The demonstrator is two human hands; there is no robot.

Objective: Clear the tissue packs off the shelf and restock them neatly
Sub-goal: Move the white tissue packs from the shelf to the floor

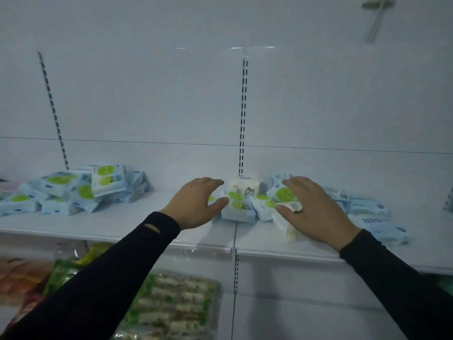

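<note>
Reaching over the white shelf (117,227), the left hand (196,204) and right hand (316,212), fingers spread and holding nothing, flank tissue packs (241,202) at twelve o'clock.

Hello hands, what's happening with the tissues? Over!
Left hand open, reaching for the middle tissue pack. Right hand open, over the right pile. Left heap untouched on the shelf. Nothing blocking.

A white back panel (147,94) in dim light, two slotted uprights (243,114) on it, one seam line across
</note>
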